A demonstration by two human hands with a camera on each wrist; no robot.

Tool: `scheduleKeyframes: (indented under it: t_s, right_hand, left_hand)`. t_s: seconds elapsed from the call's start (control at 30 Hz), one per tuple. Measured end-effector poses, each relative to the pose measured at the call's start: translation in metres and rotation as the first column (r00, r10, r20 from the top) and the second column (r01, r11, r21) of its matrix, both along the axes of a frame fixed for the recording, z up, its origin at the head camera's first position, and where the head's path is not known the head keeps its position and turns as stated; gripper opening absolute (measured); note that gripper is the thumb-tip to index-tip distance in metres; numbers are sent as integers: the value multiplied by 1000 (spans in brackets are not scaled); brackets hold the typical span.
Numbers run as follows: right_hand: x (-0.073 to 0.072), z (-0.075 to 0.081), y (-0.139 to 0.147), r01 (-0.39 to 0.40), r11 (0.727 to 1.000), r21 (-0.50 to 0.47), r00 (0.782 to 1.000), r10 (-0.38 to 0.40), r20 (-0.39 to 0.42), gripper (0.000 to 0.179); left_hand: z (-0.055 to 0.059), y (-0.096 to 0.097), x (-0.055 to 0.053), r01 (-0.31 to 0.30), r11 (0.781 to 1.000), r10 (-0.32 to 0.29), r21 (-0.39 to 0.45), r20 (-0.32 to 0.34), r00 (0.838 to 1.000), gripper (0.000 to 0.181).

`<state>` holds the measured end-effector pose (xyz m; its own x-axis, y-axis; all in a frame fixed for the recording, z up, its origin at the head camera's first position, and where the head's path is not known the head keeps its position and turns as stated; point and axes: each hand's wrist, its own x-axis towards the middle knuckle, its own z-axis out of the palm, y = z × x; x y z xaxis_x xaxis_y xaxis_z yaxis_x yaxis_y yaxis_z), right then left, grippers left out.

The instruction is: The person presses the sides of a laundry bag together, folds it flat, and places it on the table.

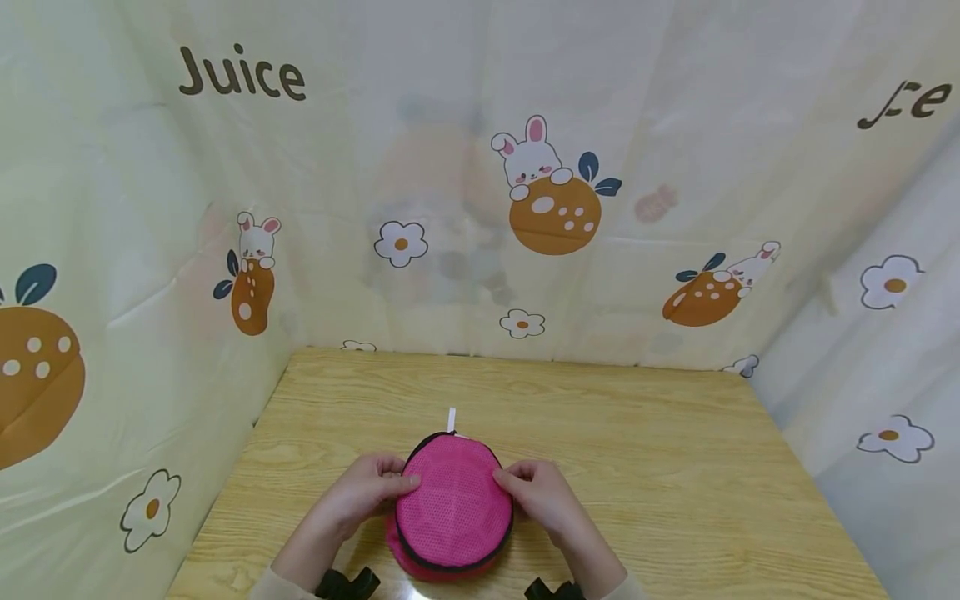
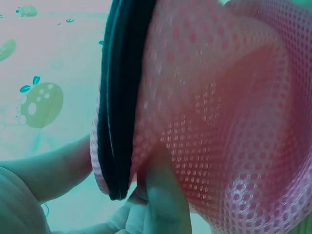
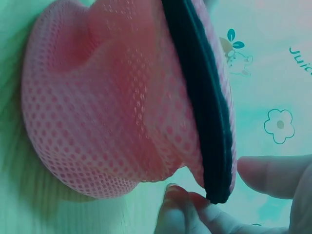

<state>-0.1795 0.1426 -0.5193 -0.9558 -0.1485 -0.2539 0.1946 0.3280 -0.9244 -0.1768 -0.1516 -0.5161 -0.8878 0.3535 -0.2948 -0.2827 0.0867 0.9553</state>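
A round pink mesh bag [image 1: 453, 500] with a black zipper band [image 2: 119, 97] around its rim stands on the table near the front. At its left edge my left hand [image 1: 371, 483] pinches the rim, thumb on the top panel and fingers underneath. My right hand [image 1: 540, 492] holds the opposite edge between thumb and fingers. In the right wrist view, the thumb [image 3: 268, 175] meets the top face beside the black zipper band [image 3: 207, 107], with fingertips under the rim. The mesh side wall [image 3: 97, 112] sags in folds below the band. A white tag [image 1: 452, 419] sticks out at the far side.
The wood-grain table [image 1: 675, 467] spreads around the bag. A pale curtain [image 1: 450, 167] printed with rabbits, oranges and flowers closes off the back and both sides. Dark wrist mounts [image 1: 348, 583] show at the bottom edge.
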Motion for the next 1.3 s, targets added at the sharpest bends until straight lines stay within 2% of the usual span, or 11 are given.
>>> scheduleKeyframes:
  t_s: [0.17,0.37,0.67,0.97,1.13,1.3]
  right_hand:
    - [10,-3,1,-17,1000,11,1000,17,-1,30]
    - [15,-6,-1,-13,995,-94,999,17,34,30]
    - [14,-10,-6,30,979,-203,995,-10,100,31]
    - [9,-17,-5,49,939,-340,986,8,166,28]
    - [6,-20,-5,56,927,-370,984,11,179,26]
    - [6,-22,-5,62,927,-369,983,8,184,24]
  left_hand:
    - [1,1,10,-32,998,31,-48,-15,999,30]
    - [-1,4,15,-62,998,62,-13,4,998,28]
    - [-8,4,12,-77,993,71,92,69,995,21]
    - [-19,2,6,-66,982,49,176,99,994,8]
    - [-19,2,6,-57,978,35,201,110,993,5]
    - [-18,1,7,-61,978,38,200,118,992,9]
